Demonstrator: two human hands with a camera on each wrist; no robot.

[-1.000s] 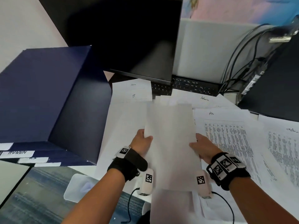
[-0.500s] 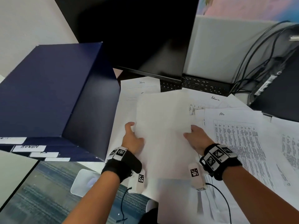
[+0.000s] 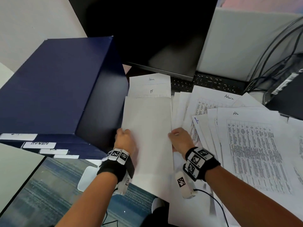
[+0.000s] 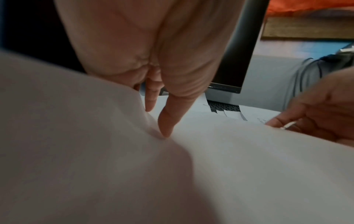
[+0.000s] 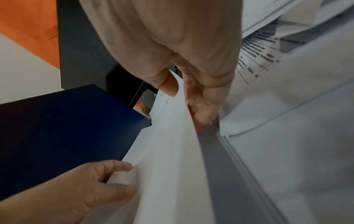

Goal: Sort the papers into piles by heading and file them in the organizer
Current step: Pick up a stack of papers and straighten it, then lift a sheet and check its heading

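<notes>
A sheaf of white paper (image 3: 147,128), blank side up, lies over the pile beside the dark blue organizer (image 3: 57,87). My left hand (image 3: 124,138) grips its left edge and my right hand (image 3: 177,138) its right edge. In the left wrist view the left hand (image 4: 157,121) presses a fingertip onto the sheaf (image 4: 229,166). In the right wrist view the right hand (image 5: 184,104) pinches the edge of the sheaf (image 5: 168,151), thumb on top. Sheets headed "Admin" (image 3: 151,79) and "IT" (image 3: 151,91) show beyond the sheaf. An "HR" sheet (image 3: 246,136) lies to the right.
White labels (image 3: 39,145) mark the organizer's front slots. A black monitor (image 3: 155,30) and a keyboard (image 3: 213,82) stand behind the papers. Cables (image 3: 278,54) and a dark device (image 3: 287,95) are at the far right. A white rounded object (image 3: 86,179) sits by my left wrist.
Both hands have carried the sheaf left and down onto the pile beside the organizer. It now lies flatter, just below the "IT" heading.
</notes>
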